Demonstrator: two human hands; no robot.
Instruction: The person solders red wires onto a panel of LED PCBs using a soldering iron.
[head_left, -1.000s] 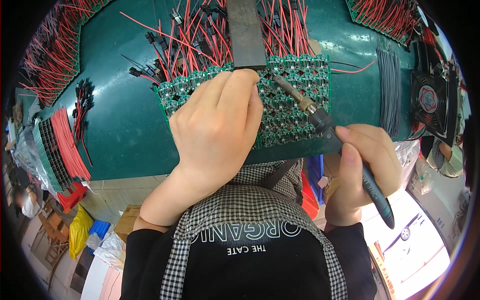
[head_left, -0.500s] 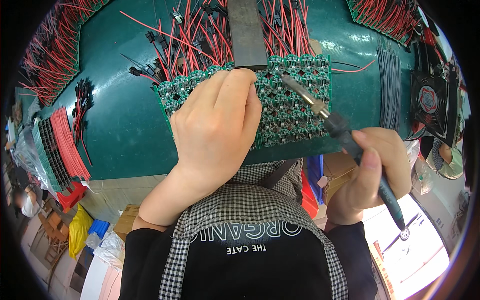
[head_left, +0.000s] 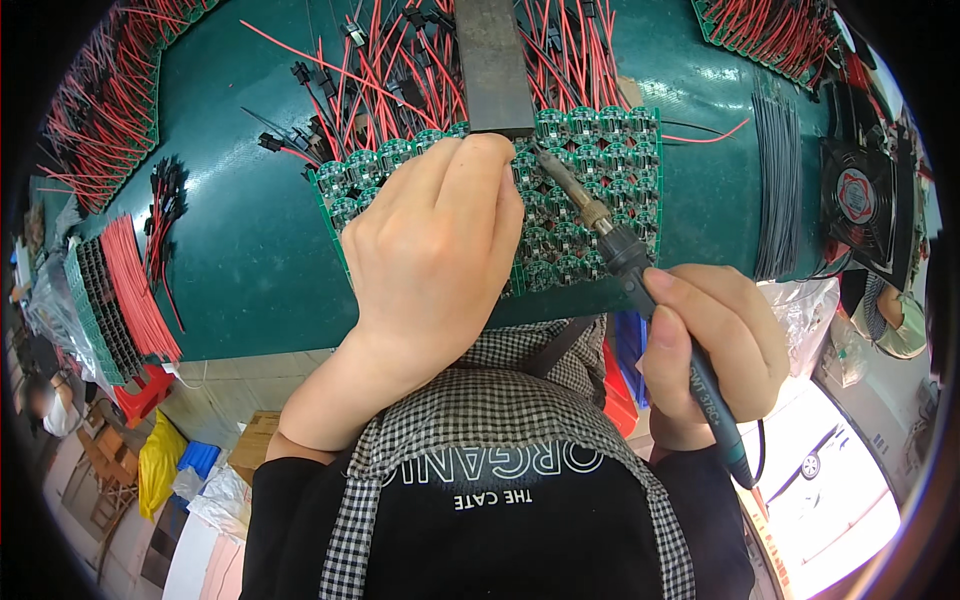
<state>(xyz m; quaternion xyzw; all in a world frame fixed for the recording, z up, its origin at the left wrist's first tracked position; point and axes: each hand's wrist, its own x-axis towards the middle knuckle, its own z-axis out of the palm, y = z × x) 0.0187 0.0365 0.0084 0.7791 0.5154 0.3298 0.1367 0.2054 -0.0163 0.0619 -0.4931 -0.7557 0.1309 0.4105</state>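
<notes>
My right hand (head_left: 715, 345) grips a dark soldering iron (head_left: 627, 250) like a pen. The iron's tip is over the green circuit board panel (head_left: 590, 215), close to my left fingertips. My left hand (head_left: 430, 240) rests on the panel with its fingers curled together; its fingertips lie by the end of a dark metal bar (head_left: 495, 70), and whatever they pinch is hidden. The bar lies across red and black wires (head_left: 390, 70) with black connectors, which run from the panel's far edge. The panel carries rows of small round boards.
Red wires (head_left: 135, 285) and black connector leads (head_left: 163, 215) lie at the left. Grey wires (head_left: 777, 180) and a black fan (head_left: 858, 200) are at the right. More wired panels (head_left: 770, 35) sit at the far corners of the green mat (head_left: 240, 200).
My right hand has moved left and a little down with the soldering iron, bringing its tip nearer my left fingertips. My left hand stays in place.
</notes>
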